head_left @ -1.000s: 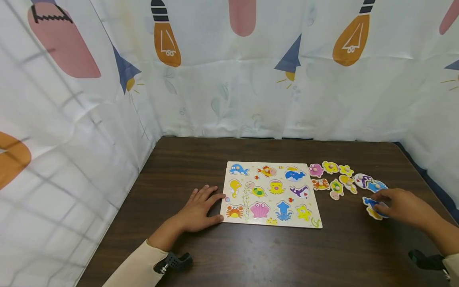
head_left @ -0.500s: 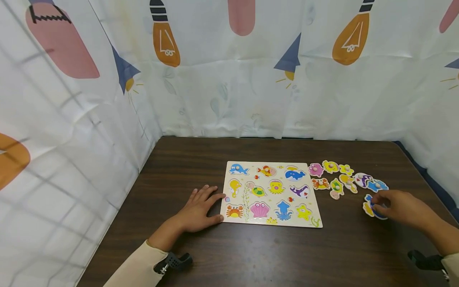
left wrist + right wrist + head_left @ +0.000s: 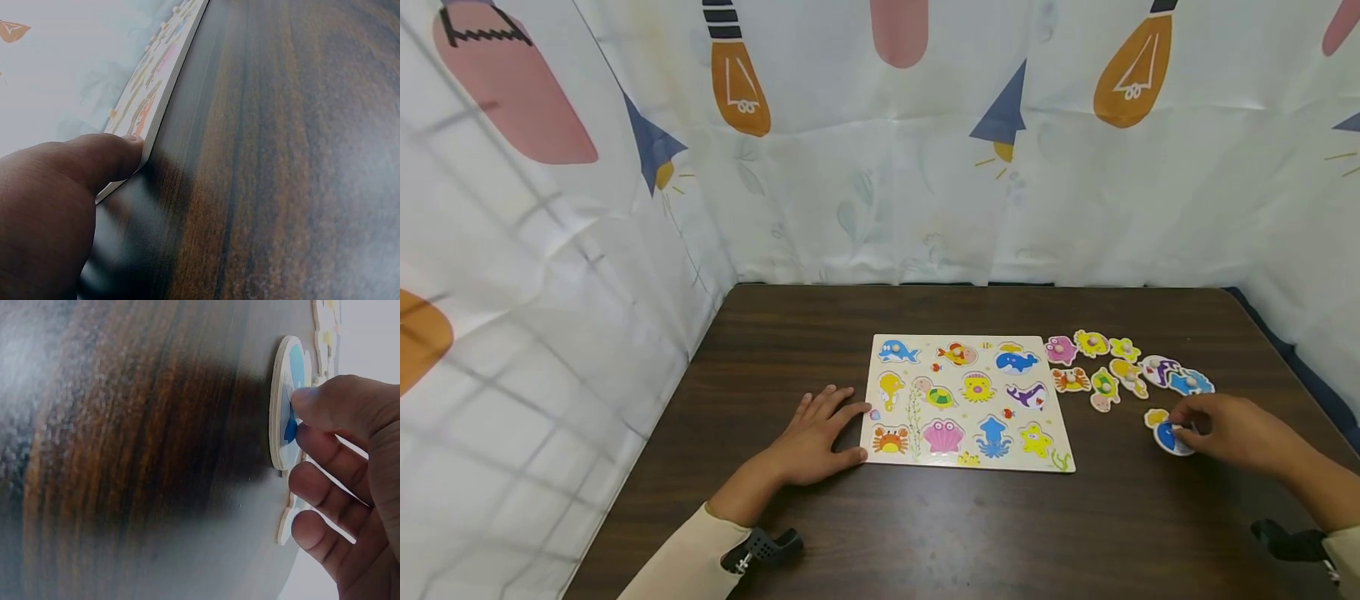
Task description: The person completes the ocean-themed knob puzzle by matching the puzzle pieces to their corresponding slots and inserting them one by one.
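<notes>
A pale wooden peg puzzle board (image 3: pixel 925 461) printed with sea animals lies on the table. My left hand (image 3: pixel 816 437) rests at its left edge with fingers spread; in the left wrist view the thumb (image 3: pixel 106 156) presses the board's corner. My right hand (image 3: pixel 1240 429) pinches the knob of a blue-and-yellow whale puzzle piece (image 3: pixel 1168 437) between thumb and forefinger, to the right of the board. Seen from the right wrist, the piece (image 3: pixel 279 406) is low over the wood, and the other fingers curl loosely beside it. The knob is hidden by the fingertips.
Several loose pieces lie right of the board, among them a crab (image 3: pixel 1070 381), a turtle (image 3: pixel 1103 387), a pink piece (image 3: pixel 1060 350), a starfish (image 3: pixel 1124 350) and a blue piece (image 3: pixel 1191 382). A printed white curtain (image 3: pixel 880 217) hangs behind the dark wooden table (image 3: pixel 850 533).
My right hand has turned the whale piece, so its yellow part swings from the near side to the upper left, and shifted it slightly left. My left hand stays on the board.
</notes>
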Tool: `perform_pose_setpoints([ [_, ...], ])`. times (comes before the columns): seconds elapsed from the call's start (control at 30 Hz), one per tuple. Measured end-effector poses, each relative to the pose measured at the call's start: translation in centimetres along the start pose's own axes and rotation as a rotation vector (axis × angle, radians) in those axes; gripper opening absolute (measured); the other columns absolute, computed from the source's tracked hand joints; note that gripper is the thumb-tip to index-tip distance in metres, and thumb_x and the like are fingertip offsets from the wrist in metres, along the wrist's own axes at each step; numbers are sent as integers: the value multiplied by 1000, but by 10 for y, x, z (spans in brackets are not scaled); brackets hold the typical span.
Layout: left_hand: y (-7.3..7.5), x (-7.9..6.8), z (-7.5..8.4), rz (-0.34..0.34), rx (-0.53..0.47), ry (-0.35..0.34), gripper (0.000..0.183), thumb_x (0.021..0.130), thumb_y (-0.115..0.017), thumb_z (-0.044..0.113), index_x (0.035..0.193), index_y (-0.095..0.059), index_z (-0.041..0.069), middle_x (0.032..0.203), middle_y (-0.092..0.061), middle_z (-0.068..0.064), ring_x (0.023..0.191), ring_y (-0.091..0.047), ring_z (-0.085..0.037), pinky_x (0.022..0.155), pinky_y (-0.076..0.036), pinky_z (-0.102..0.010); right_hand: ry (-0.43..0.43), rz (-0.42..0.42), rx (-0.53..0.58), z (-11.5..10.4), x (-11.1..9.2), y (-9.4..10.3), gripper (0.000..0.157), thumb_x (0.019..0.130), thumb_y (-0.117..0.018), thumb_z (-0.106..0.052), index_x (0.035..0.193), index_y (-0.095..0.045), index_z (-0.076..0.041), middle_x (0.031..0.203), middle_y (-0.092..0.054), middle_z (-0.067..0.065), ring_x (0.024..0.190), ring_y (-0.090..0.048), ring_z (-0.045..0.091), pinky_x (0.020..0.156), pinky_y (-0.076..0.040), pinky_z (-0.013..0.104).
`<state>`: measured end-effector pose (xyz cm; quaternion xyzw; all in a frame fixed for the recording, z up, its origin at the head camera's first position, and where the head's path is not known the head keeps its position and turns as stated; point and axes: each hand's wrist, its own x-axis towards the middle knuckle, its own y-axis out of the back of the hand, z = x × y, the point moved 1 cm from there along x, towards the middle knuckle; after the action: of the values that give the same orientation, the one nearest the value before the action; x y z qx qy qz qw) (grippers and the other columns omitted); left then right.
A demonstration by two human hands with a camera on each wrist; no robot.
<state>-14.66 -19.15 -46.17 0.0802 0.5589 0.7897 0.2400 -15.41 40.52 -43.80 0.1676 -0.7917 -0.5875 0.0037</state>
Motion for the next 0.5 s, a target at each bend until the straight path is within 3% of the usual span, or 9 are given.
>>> perform_pose_setpoints([
  [0.5, 1, 0, 1, -1, 3, 1, 69, 96, -62, 59, 156, -42, 32, 166, -25, -7, 155, -12, -35, 121, -2, -60, 101, 78, -36, -28, 13, -1, 12, 88, -81, -21, 95, -72, -15, 87, -64, -10, 73, -53, 8, 63, -49, 34],
])
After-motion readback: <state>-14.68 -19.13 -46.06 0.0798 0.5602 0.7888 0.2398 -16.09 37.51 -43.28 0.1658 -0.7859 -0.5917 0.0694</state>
